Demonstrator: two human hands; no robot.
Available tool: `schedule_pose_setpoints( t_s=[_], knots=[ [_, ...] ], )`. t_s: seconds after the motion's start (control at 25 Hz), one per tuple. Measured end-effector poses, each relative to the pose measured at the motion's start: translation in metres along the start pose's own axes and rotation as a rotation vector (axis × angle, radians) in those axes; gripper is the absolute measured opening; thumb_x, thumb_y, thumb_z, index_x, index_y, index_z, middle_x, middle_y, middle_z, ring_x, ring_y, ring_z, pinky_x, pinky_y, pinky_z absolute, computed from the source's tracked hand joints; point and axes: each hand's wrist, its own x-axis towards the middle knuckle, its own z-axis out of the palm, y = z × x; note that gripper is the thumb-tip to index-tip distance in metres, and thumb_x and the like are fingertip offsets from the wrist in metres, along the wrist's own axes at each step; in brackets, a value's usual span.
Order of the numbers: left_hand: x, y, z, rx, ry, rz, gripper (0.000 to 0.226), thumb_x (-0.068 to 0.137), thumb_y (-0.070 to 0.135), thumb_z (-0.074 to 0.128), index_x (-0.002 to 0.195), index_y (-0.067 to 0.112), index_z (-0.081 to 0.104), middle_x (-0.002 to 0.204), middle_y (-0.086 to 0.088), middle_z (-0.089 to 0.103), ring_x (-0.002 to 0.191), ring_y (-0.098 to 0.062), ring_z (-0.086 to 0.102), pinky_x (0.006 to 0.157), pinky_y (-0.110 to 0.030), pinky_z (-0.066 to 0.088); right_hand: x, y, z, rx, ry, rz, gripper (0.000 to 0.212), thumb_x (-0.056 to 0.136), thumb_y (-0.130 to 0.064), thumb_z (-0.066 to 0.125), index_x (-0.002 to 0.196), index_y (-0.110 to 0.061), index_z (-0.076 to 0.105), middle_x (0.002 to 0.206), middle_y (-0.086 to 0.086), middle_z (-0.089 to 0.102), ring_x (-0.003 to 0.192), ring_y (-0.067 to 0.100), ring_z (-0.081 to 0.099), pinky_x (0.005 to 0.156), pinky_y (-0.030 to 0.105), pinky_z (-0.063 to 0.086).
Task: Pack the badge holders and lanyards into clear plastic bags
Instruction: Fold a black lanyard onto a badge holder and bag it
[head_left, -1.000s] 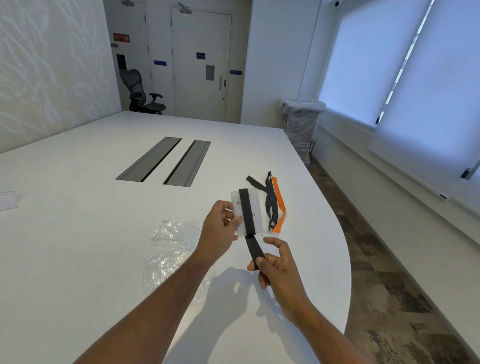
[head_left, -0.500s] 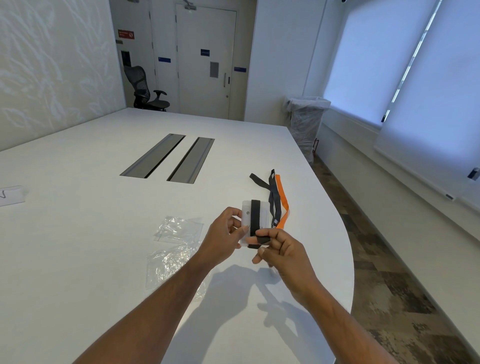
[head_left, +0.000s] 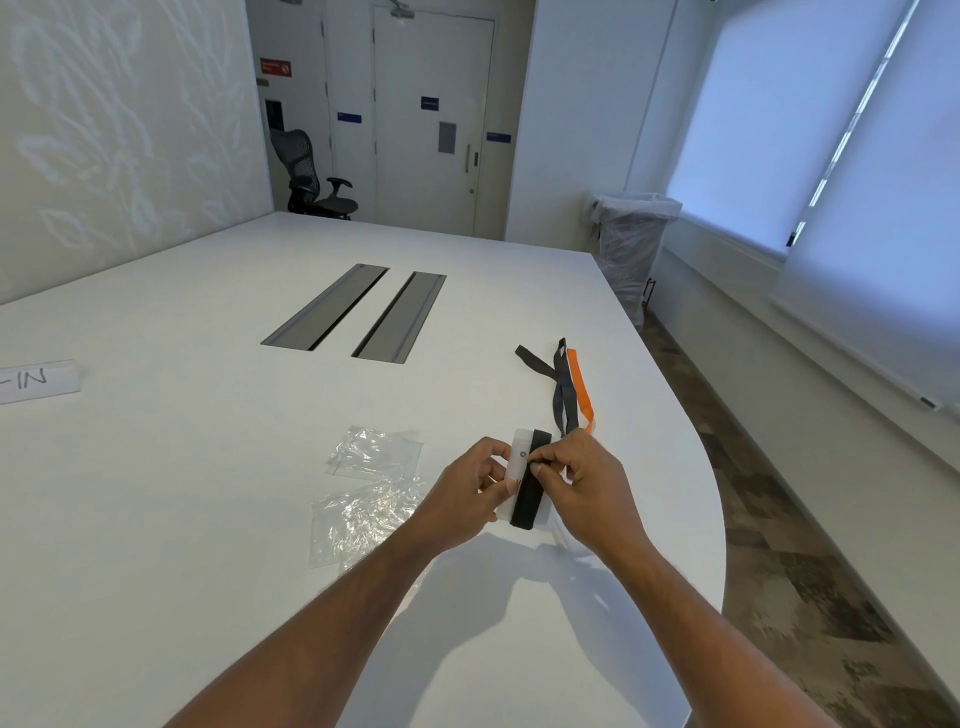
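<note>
Above the white table (head_left: 208, 493) I hold a clear badge holder (head_left: 518, 457) with a black lanyard strap (head_left: 529, 493) wrapped lengthwise around it. My left hand (head_left: 462, 499) grips the holder's left edge. My right hand (head_left: 587, 488) pinches the strap against the holder's upper face. Two clear plastic bags lie flat to the left, one (head_left: 374, 451) farther away and one (head_left: 358, 519) nearer, just beside my left wrist. Behind my right hand, dark grey lanyards (head_left: 558, 384) and an orange lanyard (head_left: 581, 389) lie on the table, their near ends hidden by my hand.
A white card with handwriting (head_left: 36, 382) sits at the table's left. Two grey cable hatches (head_left: 358, 314) are set into the middle. The curved table edge (head_left: 719, 519) runs close on the right. A lined bin (head_left: 628, 244) and an office chair (head_left: 311, 176) stand beyond.
My right hand rose from the strap's hanging lower end to the holder's upper face, bringing the strap around the holder. Both hands stayed close together above the table.
</note>
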Motion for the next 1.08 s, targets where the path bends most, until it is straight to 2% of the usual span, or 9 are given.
schedule_pose_setpoints(
  t_s=[0.16,0.36,0.44,0.52,0.64,0.8,0.88,0.96,1.08],
  knots=[
    [0.0,-0.002,-0.006,-0.007,-0.033,0.008,0.024,0.099,0.02,0.062,0.114,0.038,0.056,0.087,0.004,0.065,0.078,-0.013,0.062,0.068,-0.033,0.057,0.008,0.003,0.002,-0.097,0.071,-0.079,0.016,0.082,-0.023,0.082,0.097,-0.025,0.077,0.108,-0.008,0.058,0.097,-0.001,0.036,0.085,0.012,0.032],
    [0.001,-0.007,-0.014,0.026,-0.064,0.007,0.023,0.1,0.02,0.06,0.114,0.038,0.059,0.086,-0.003,0.064,0.076,-0.013,0.058,0.068,-0.032,0.05,0.015,-0.005,0.003,0.122,-0.126,0.145,0.039,0.089,-0.026,0.075,0.12,-0.039,0.053,0.117,-0.018,0.057,0.105,0.007,0.056,0.095,0.029,0.048],
    [0.002,-0.009,-0.018,0.019,-0.067,0.004,0.022,0.098,0.02,0.063,0.114,0.036,0.063,0.082,0.004,0.065,0.074,-0.01,0.058,0.067,-0.028,0.049,0.016,-0.004,0.006,0.14,-0.187,0.2,0.039,0.094,-0.025,0.069,0.13,-0.033,0.056,0.121,-0.011,0.062,0.108,0.01,0.057,0.096,0.031,0.048],
    [0.003,-0.011,-0.023,0.041,-0.047,-0.006,0.017,0.096,0.021,0.066,0.11,0.032,0.067,0.081,0.003,0.067,0.072,-0.009,0.059,0.067,-0.027,0.049,0.012,-0.002,0.01,0.134,-0.166,0.211,0.031,0.096,-0.024,0.066,0.127,-0.026,0.062,0.117,-0.008,0.065,0.105,0.013,0.059,0.088,0.024,0.043],
    [0.007,-0.014,-0.032,0.086,0.071,-0.037,0.006,0.094,0.023,0.067,0.098,0.024,0.072,0.08,0.004,0.073,0.067,-0.007,0.064,0.07,-0.027,0.053,0.006,-0.002,0.015,0.188,-0.113,0.263,0.023,0.095,-0.024,0.067,0.118,-0.025,0.065,0.107,-0.012,0.064,0.098,0.013,0.059,0.083,0.021,0.04],
    [0.014,-0.024,-0.052,0.247,0.366,-0.118,0.013,0.093,0.018,0.065,0.081,0.02,0.069,0.074,0.008,0.07,0.067,-0.004,0.062,0.067,-0.025,0.048,-0.003,0.0,0.022,0.228,-0.096,0.308,0.017,0.095,-0.024,0.066,0.107,-0.033,0.06,0.101,-0.014,0.063,0.095,0.013,0.059,0.081,0.021,0.04],
    [0.016,-0.033,-0.066,0.326,0.526,-0.178,0.011,0.093,0.013,0.062,0.086,0.016,0.07,0.085,0.002,0.071,0.081,-0.016,0.065,0.073,-0.03,0.05,-0.006,0.001,0.025,0.243,-0.09,0.339,0.017,0.096,-0.025,0.065,0.111,-0.031,0.061,0.104,-0.013,0.063,0.096,0.014,0.059,0.084,0.027,0.041],
    [0.017,-0.045,-0.08,0.453,0.641,-0.274,0.013,0.094,0.014,0.064,0.103,0.011,0.071,0.107,-0.01,0.068,0.105,-0.029,0.063,0.088,-0.041,0.053,-0.009,0.003,0.027,0.256,-0.081,0.357,0.017,0.096,-0.025,0.065,0.111,-0.032,0.06,0.104,-0.013,0.063,0.096,0.014,0.059,0.084,0.028,0.041],
    [0.015,-0.058,-0.096,0.656,0.67,-0.51,0.04,0.094,0.032,0.066,0.125,0.008,0.06,0.129,-0.019,0.055,0.126,-0.038,0.049,0.1,-0.049,0.046,-0.011,0.005,0.027,0.273,-0.071,0.373,0.017,0.096,-0.024,0.065,0.109,-0.034,0.059,0.103,-0.014,0.063,0.095,0.013,0.06,0.08,0.024,0.041]
  ],
)
